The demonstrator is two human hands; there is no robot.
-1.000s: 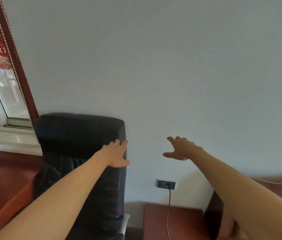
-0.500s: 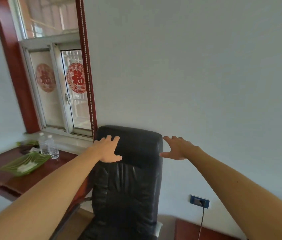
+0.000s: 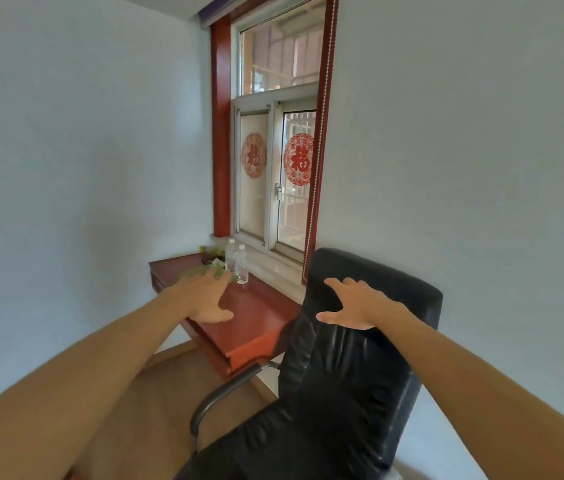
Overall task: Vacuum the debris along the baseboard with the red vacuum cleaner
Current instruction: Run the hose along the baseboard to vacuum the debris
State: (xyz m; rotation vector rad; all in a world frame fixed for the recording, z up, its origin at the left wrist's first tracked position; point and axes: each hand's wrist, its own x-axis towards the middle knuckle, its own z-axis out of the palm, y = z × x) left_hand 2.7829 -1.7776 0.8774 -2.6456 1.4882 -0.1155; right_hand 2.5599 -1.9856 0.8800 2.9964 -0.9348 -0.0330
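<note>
left hand (image 3: 209, 299) and right hand (image 3: 356, 306) reach out, fingers spread, grasping nothing; a careless sweep could topple the water bottles (image 3: 241, 263) just beyond the left fingers.

Reference = chair (image 3: 342, 375), lower right, backrest near the right-hand wall. Worktop (image 3: 256, 317) sits just left of the chair, behind its armrest (image 3: 225, 389), and runs along the window wall into the corner. Window (image 3: 273, 168) is up and left of the chair's backrest, above the worktop, with the sill (image 3: 275, 268) between them. A bead cord (image 3: 315, 188) hangs on the window's chair side. Two bottles (image 3: 237, 261) stand side by side on the worktop's far end, left of the chair. A tray (image 3: 190, 273) lies left of the bottles, partly behind the left hand (image 3: 209, 299). Right hand (image 3: 356, 304) is in front of the chair's backrest top, contact unclear. Floor (image 3: 169, 393) lies left of the chair.
</note>
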